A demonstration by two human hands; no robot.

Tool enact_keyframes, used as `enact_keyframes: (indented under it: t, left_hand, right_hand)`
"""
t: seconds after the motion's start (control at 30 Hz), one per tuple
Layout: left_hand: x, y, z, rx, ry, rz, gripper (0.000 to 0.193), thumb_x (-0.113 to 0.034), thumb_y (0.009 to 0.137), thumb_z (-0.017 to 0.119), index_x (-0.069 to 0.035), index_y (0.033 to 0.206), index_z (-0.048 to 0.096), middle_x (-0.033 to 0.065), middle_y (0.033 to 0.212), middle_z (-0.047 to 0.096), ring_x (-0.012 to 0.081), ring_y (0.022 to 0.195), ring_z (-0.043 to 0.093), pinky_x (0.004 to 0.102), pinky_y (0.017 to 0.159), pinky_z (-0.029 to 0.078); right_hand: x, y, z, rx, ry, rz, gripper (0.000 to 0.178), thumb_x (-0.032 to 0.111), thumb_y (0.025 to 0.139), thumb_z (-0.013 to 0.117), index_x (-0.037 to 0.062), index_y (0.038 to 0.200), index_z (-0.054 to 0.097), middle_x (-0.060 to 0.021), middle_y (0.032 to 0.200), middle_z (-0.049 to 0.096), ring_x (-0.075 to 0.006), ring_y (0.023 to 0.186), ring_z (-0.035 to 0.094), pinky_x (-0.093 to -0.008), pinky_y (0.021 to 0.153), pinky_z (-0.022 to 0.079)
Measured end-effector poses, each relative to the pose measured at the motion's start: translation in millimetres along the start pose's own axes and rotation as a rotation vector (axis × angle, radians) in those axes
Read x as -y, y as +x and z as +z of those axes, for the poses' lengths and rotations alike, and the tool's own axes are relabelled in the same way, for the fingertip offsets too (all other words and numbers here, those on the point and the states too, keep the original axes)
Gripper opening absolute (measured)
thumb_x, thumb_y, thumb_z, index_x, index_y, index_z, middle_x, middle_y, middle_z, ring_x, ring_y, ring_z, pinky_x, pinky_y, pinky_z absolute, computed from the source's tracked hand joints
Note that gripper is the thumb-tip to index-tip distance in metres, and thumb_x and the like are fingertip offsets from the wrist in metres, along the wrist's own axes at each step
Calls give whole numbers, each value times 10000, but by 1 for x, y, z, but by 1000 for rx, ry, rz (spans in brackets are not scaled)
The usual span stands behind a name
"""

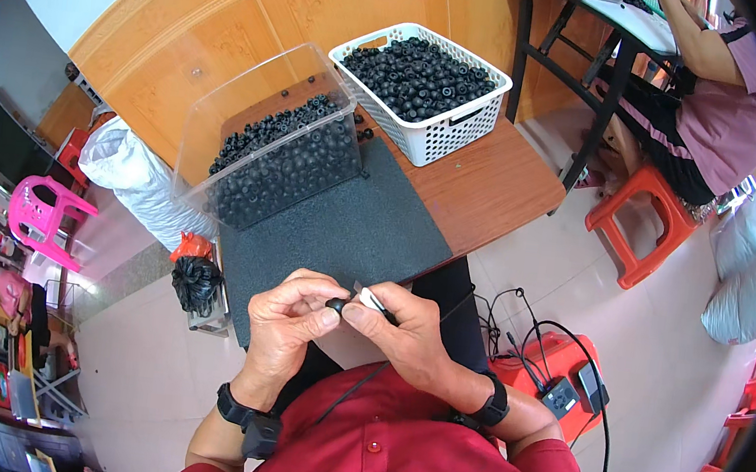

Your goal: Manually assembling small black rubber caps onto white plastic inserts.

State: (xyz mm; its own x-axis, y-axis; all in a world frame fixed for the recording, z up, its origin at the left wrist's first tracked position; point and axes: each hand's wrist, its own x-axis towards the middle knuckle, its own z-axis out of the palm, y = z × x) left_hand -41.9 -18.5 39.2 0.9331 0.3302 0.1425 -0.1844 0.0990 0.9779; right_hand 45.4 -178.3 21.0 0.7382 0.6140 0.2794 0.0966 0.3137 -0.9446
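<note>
In front of my chest, my left hand [292, 318] pinches a small round black part [335, 306] between thumb and fingertips. My right hand [405, 328] is closed on a small knife [371, 301] with a pale handle, its short blade pointing up beside the black part. Both thumbs nearly meet at the part. Whether the blade touches it I cannot tell. Beyond my hands, a dark grey mat [333, 222] covers the near side of the table. On it stands a clear plastic bin [191, 145] partly filled with similar black parts.
A white perforated basket [426, 144] heaped with black parts stands on the wooden table [495, 193]. Several loose parts lie between the containers. Right of me, cables and adapters rest on a red stool [560, 355]. Another person [728, 108] sits at a far-right table.
</note>
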Motion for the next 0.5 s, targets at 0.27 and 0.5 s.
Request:
enact_keyframes:
  t: [0.27,0.5]
  left_hand:
    - [-1,-1,0,-6,265,122,291,-64,780,814,-10,1059,755,49,998,665,115,858,588,237,738,464]
    - [2,1,-13,20,115,58,273,-96,777,818,0,1025,760,70,937,675,136,827,625,248,729,499]
  right_hand:
    - [3,1,3,-14,-42,-3,181,155,943,684,-7,896,616,10,733,560,-38,715,499,-249,587,437]
    - [12,8,6,43,-21,72,143,122,939,665,3,866,634,14,739,598,-31,712,516,-238,588,430]
